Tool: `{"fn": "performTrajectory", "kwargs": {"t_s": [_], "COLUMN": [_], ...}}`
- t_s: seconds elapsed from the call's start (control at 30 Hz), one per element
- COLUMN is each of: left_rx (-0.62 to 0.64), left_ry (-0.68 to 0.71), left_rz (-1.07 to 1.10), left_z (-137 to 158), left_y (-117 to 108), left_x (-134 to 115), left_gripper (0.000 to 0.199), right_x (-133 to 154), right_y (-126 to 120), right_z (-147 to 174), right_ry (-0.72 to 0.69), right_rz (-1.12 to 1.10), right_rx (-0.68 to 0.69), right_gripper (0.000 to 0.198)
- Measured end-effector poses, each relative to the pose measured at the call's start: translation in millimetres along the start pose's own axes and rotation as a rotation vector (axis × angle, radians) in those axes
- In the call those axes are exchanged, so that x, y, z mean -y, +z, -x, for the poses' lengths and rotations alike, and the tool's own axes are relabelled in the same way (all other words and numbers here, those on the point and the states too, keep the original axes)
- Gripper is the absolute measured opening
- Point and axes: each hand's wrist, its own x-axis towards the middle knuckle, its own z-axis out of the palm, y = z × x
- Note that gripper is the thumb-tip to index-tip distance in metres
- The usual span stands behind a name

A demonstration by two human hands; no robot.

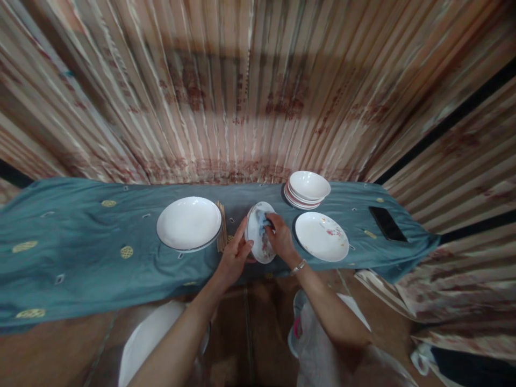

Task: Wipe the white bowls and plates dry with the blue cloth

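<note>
Nearest us, our left hand (234, 255) grips the left rim of a tilted floral plate (257, 242), while our right hand (281, 237) pinches what looks like a blue cloth (262, 220) against its face. The plate lies directly between both hands, over the desk (92, 231), its visible oval longest from near to far; neither hand is clearly nearer. Thin sticks (222, 228) and a white dish (189, 223) sit leftward, another plate (318, 236) rightward, stacked bowls (309, 186) beyond that.
</note>
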Motion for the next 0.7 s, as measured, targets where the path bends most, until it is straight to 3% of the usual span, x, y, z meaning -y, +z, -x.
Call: {"fn": "performTrajectory", "kwargs": {"t_s": [0.2,0.4,0.7], "left_rx": [0.005,-0.023,-0.049], "left_ry": [0.0,0.006,0.019], "left_rz": [-0.005,-0.039,-0.06], "left_z": [-0.2,-2.3,-4.3], "left_y": [0.5,2.1,4.6], "left_x": [-2.0,-1.5,-3.7], "left_gripper": [0.086,0.084,0.083], "right_x": [-13.6,0.0,32.1], "right_y": [-8.0,-24.9,-30.4], "right_z": [25.5,54.2,51.4], "right_ry": [-0.045,-0.073,-0.02], "right_rz": [0.087,0.087,-0.211], "right_rx": [0.095,0.214,0.306], "right_gripper": [0.032,0.033,0.03]}}
